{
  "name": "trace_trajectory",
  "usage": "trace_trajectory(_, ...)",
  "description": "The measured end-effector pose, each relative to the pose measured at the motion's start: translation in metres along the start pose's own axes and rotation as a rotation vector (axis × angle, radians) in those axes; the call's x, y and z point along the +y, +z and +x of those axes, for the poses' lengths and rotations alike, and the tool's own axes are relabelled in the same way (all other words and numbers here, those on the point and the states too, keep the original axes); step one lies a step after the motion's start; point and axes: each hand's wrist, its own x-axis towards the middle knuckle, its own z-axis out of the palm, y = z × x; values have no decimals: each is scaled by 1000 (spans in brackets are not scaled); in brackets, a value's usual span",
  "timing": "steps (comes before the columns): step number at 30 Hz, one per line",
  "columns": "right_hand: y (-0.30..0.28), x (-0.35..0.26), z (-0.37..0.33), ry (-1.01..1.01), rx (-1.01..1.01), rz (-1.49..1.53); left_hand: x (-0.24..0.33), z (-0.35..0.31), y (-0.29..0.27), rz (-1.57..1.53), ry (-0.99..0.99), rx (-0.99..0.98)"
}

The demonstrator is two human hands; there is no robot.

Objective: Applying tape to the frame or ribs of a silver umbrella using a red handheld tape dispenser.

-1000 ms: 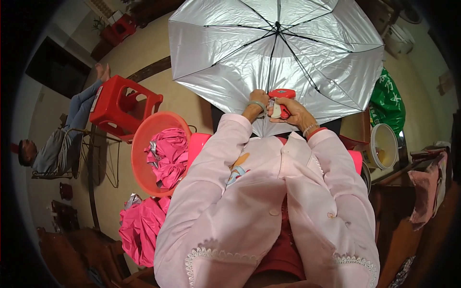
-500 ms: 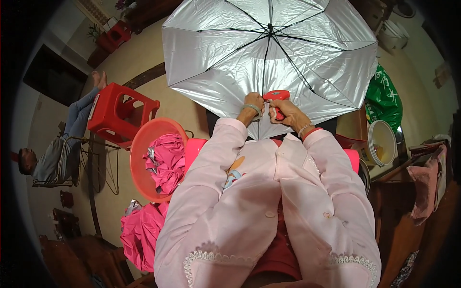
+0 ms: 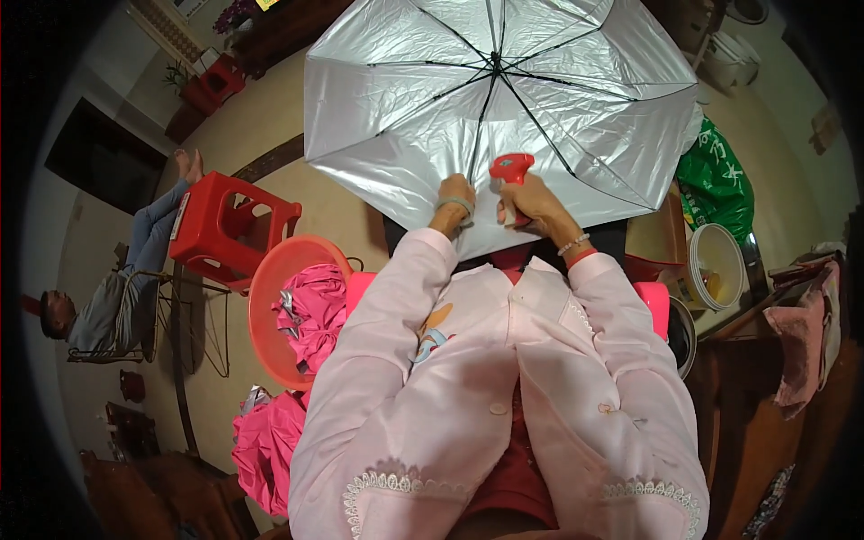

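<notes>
An opened umbrella (image 3: 558,103) spreads in front of me, its silver inner side and black ribs facing me. Near its closest edge, my left hand (image 3: 455,200) is closed on the silver cloth beside a rib. My right hand (image 3: 535,202) is wrapped round a red hand-held tool (image 3: 511,166) whose wide head sticks up above the fingers. The tool's exact kind cannot be made out. A small gap separates the two hands, with silver cloth behind them.
To my left stand an orange-red basin (image 3: 270,333) of pink folded cloth, more pink cloth (image 3: 265,450) and a red stool (image 3: 229,229). Beyond, a person (image 3: 112,297) reclines on a chair. At right are a green bag (image 3: 720,184) and a white bucket (image 3: 715,270).
My left hand has shifted left along the umbrella's edge, and the umbrella has turned slightly. The red tool has swung more upright in my right hand.
</notes>
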Motion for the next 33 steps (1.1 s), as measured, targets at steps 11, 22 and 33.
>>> trace_trajectory(11,-22,-72,-55,-539,313,-1203,8,48,-145,542,252,-214)
trace_trajectory(22,-56,-45,-29,-413,481,-1115,33,31,-149,614,189,-135)
trace_trajectory(33,-58,-51,-29,-351,519,-897,86,-18,-76,538,222,-211)
